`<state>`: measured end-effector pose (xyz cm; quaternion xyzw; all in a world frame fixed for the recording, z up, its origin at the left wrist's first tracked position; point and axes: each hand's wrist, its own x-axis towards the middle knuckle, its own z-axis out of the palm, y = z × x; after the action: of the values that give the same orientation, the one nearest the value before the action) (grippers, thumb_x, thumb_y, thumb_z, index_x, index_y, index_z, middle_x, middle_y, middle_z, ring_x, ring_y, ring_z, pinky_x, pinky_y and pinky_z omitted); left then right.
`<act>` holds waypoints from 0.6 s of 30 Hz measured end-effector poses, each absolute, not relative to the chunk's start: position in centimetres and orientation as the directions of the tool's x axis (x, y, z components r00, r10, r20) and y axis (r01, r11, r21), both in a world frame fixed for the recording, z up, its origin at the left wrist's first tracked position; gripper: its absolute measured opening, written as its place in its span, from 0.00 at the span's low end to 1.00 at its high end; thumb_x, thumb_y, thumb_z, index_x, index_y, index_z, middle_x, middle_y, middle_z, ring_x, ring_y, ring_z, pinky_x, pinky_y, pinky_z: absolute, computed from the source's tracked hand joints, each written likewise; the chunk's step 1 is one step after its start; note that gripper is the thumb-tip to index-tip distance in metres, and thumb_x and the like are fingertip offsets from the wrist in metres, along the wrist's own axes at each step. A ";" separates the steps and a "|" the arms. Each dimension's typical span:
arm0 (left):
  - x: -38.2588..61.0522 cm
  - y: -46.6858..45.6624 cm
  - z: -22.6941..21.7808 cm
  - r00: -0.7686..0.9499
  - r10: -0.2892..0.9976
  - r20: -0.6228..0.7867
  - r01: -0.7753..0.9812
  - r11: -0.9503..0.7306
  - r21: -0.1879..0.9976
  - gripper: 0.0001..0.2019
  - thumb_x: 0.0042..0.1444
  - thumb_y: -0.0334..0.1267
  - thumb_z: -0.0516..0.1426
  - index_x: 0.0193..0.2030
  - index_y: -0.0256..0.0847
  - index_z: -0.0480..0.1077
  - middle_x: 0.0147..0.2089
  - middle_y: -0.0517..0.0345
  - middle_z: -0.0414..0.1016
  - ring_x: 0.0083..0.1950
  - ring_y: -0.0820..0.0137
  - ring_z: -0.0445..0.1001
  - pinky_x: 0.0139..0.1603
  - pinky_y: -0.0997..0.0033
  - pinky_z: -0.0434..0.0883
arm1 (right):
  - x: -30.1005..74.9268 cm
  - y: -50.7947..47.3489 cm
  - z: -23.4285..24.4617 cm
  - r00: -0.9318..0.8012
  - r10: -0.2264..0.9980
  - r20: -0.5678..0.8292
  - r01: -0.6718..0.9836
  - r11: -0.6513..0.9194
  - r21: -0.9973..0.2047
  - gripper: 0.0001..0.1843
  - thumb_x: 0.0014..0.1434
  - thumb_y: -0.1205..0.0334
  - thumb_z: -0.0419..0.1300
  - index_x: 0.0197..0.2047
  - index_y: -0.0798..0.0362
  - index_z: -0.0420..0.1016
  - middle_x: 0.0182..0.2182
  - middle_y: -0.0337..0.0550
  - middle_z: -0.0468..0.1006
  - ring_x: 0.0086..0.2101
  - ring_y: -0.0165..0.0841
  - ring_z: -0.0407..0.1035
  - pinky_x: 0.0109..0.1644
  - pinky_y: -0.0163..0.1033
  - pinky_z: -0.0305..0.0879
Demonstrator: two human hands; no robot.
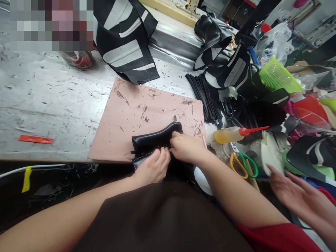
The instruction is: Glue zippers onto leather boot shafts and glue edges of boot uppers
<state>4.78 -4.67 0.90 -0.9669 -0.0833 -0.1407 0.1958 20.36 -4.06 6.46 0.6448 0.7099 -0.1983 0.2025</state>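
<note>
A black leather boot upper point(154, 137) lies folded over the near edge of a pink board point(147, 101). My left hand point(154, 164) is closed, its fingertips pinching the leather along the near edge of the fold. Right beside it, my right hand point(183, 147) is closed on the other end of the same upper, knuckles bent and fingers curled. The two hands almost touch. A narrow dark strip, possibly a zip, pokes out at the upper's left end. My fingers hide what lies between them, and part of the upper hangs down in shadow towards my lap.
More black uppers with pale patches point(123, 52) lie behind the board. Rightward are black strips point(203, 98), a bottle with a red nozzle point(228, 135), scissors point(243, 162) and a green basket point(280, 75). Another person's hand point(296, 196) reaches in there. An orange strip point(36, 139) lies left.
</note>
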 end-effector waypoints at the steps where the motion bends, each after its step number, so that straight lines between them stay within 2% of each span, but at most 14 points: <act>1: 4.9 -4.7 0.8 0.950 0.097 0.295 0.202 -0.916 -0.347 0.16 0.56 0.28 0.45 0.44 0.25 0.70 0.47 0.38 0.73 0.44 0.59 0.73 0.42 0.61 0.67 | 20.3 -4.0 6.5 -0.085 0.841 -0.534 0.996 0.091 -0.015 0.11 0.55 0.65 0.51 0.32 0.56 0.74 0.37 0.49 0.71 0.33 0.35 0.69 0.32 0.35 0.60; 4: 5.1 -4.8 0.7 0.971 0.072 0.230 0.151 -0.925 -0.350 0.16 0.56 0.30 0.46 0.48 0.26 0.67 0.48 0.35 0.72 0.45 0.58 0.73 0.42 0.60 0.67 | 21.1 -3.8 7.2 -0.097 0.839 -0.536 0.995 0.082 -0.052 0.12 0.55 0.59 0.52 0.30 0.55 0.74 0.37 0.48 0.72 0.32 0.34 0.69 0.31 0.35 0.59; 7: 5.3 -4.8 0.9 0.980 0.061 0.187 0.133 -0.905 -0.403 0.16 0.56 0.30 0.46 0.50 0.27 0.65 0.46 0.35 0.73 0.44 0.58 0.74 0.40 0.61 0.68 | 23.6 -3.6 8.3 -0.113 0.757 -0.644 0.989 0.024 -0.146 0.18 0.51 0.47 0.56 0.25 0.54 0.72 0.34 0.45 0.73 0.29 0.32 0.67 0.28 0.34 0.58; 9: 5.4 -4.7 1.0 0.980 0.058 0.192 0.140 -0.884 -0.446 0.16 0.56 0.29 0.45 0.49 0.27 0.65 0.45 0.36 0.74 0.42 0.60 0.75 0.39 0.63 0.69 | 25.4 -3.6 8.8 -0.121 0.695 -0.709 0.975 -0.052 -0.217 0.20 0.51 0.44 0.56 0.24 0.54 0.71 0.31 0.42 0.73 0.28 0.31 0.66 0.27 0.33 0.58; 12: 5.5 -4.5 1.1 0.975 0.059 0.213 0.153 -0.876 -0.457 0.16 0.56 0.28 0.45 0.48 0.27 0.65 0.45 0.36 0.74 0.40 0.61 0.76 0.39 0.64 0.69 | 27.0 -4.1 8.6 -0.102 0.717 -0.690 0.952 -0.132 -0.278 0.14 0.54 0.51 0.55 0.27 0.53 0.69 0.29 0.40 0.72 0.29 0.30 0.66 0.31 0.32 0.59; 15: 5.5 -4.3 1.3 0.972 0.055 0.227 0.152 -0.887 -0.437 0.15 0.56 0.26 0.45 0.47 0.28 0.66 0.47 0.38 0.74 0.40 0.61 0.76 0.38 0.64 0.70 | 27.1 -4.8 7.7 -0.103 0.781 -0.617 0.941 -0.125 -0.316 0.09 0.55 0.58 0.56 0.27 0.53 0.67 0.30 0.40 0.70 0.32 0.31 0.65 0.36 0.33 0.59; 18: 5.5 -4.3 1.4 0.973 0.055 0.225 0.146 -0.901 -0.409 0.14 0.55 0.25 0.47 0.47 0.28 0.67 0.48 0.40 0.73 0.40 0.61 0.75 0.38 0.64 0.70 | 26.8 -5.5 7.0 -0.119 0.812 -0.571 0.923 -0.121 -0.364 0.09 0.55 0.60 0.57 0.25 0.53 0.66 0.31 0.40 0.67 0.34 0.31 0.64 0.38 0.34 0.59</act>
<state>5.52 -4.26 1.40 -0.9693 -0.0518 -0.1046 0.2163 26.80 -5.50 7.02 0.6591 0.6583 -0.3551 0.0782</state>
